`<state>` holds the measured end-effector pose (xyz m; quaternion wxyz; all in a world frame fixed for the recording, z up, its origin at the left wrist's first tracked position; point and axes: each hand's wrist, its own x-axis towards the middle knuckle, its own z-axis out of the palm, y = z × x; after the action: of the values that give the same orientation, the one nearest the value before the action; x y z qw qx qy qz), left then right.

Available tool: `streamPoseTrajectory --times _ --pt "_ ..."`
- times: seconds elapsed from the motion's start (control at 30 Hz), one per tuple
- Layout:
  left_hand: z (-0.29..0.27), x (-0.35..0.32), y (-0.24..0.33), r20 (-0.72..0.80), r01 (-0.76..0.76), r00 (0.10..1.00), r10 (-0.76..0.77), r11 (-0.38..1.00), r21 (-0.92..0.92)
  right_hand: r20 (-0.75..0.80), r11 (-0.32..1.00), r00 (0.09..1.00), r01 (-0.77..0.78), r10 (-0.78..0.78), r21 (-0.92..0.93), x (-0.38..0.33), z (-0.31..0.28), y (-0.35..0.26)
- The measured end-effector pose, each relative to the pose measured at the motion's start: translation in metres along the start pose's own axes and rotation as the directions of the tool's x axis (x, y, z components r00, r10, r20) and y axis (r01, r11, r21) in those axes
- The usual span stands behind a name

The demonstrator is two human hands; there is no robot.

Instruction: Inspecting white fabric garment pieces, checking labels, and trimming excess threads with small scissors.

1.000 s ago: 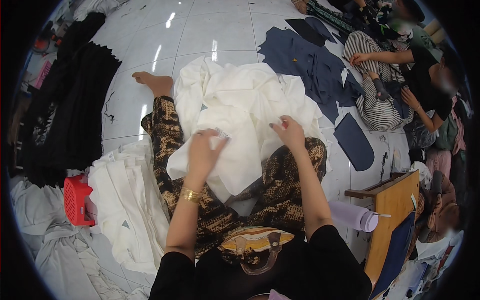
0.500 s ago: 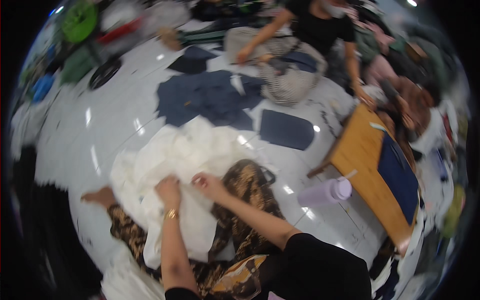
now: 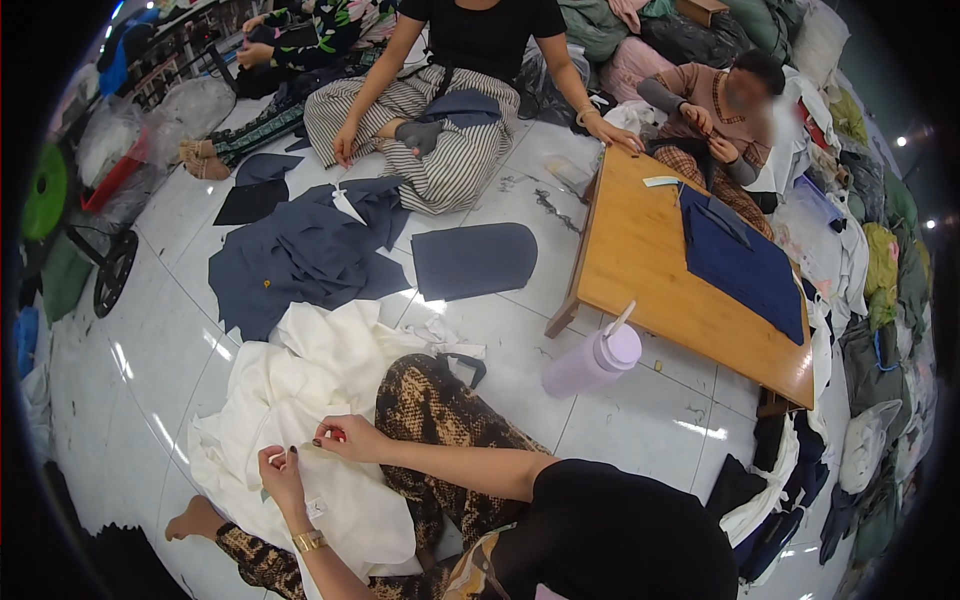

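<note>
A heap of white cloth (image 3: 345, 500) lies across my lap and spreads onto the floor ahead. Above it my left hand (image 3: 282, 478), with a gold band at the wrist, is raised with its fingers curled. What its fingertips hold, if anything, is too small to make out. Close beside it on the right, my right hand (image 3: 352, 440) is closed round a small red thing (image 3: 337, 435), mostly hidden by the fingers. A small white tag (image 3: 317, 507) shows on the cloth just below my left hand.
Dark blue-grey cut pieces (image 3: 300, 255) lie ahead on the tiles, near a stacked panel (image 3: 475, 260). A lilac bottle (image 3: 595, 362) stands by a low wooden table (image 3: 640, 270) bearing navy cloth (image 3: 745, 265). Several people sit beyond; bags (image 3: 870, 330) line the right.
The view has shifted, so the table and people show lower and further left. My hands have come closer together over the cloth, and the left is now turned upward.
</note>
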<state>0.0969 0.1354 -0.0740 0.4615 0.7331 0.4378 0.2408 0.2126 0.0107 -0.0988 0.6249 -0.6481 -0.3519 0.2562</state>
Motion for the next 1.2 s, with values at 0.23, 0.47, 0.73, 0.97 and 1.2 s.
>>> streamPoseTrajectory --times 0.23,0.47,0.73,0.97,1.2 --pt "-0.024 -0.044 -0.003 0.209 0.102 0.977 -0.035 0.941 -0.322 0.270 0.832 0.953 -0.257 0.135 0.492 -0.003 -0.003 -0.006" --pt "-0.024 -0.083 0.015 0.225 0.160 0.970 -0.089 0.933 -0.322 0.469 0.751 0.866 -0.425 0.174 0.506 -0.039 -0.006 -0.023" --pt "-0.016 -0.094 0.047 0.109 -0.245 0.962 0.252 0.967 -0.076 0.235 0.939 0.971 -0.043 -0.040 0.340 -0.043 0.004 -0.025" --pt "-0.014 -0.101 0.070 0.216 0.033 0.976 0.018 0.973 -0.227 0.465 0.666 0.795 -0.592 0.389 0.455 -0.032 -0.006 -0.036" --pt "-0.016 -0.106 0.030 0.295 0.015 0.948 0.118 0.911 -0.412 0.277 0.838 0.919 -0.376 0.282 0.396 -0.025 0.007 -0.029"
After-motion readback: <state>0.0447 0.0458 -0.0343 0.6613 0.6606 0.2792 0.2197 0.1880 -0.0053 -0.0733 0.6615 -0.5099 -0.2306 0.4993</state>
